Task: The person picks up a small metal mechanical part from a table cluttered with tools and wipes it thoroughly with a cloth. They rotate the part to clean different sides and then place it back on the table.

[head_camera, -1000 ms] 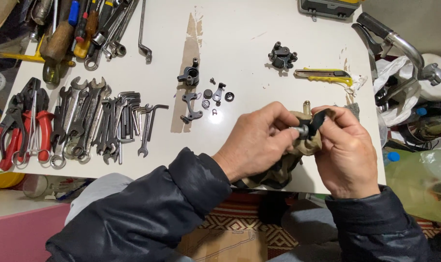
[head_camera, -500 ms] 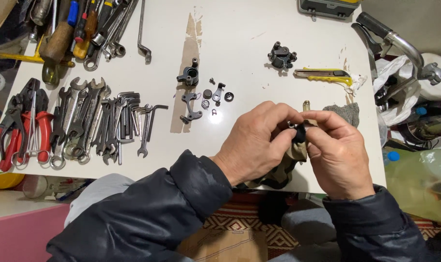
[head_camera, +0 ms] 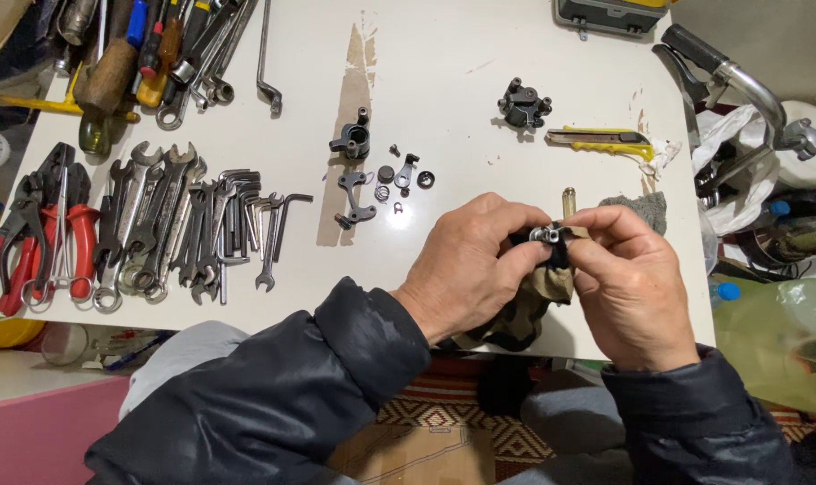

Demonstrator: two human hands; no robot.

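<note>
My left hand and my right hand meet over the near edge of the white table. Together they pinch a small silver metal part wrapped in a dirty tan and black rag. The rag hangs down below both hands. A little brass-coloured pin lies on the table just beyond my right fingers. Small black parts lie spread out farther left.
Rows of wrenches and hex keys and red-handled pliers fill the left side. Screwdrivers lie at the back left. A black casting, a yellow utility knife and a grey cloth sit to the right.
My right fingers have shifted down and closed over the rag, uncovering the grey cloth behind. The silver part has turned between my fingertips. My left hand has barely moved.
</note>
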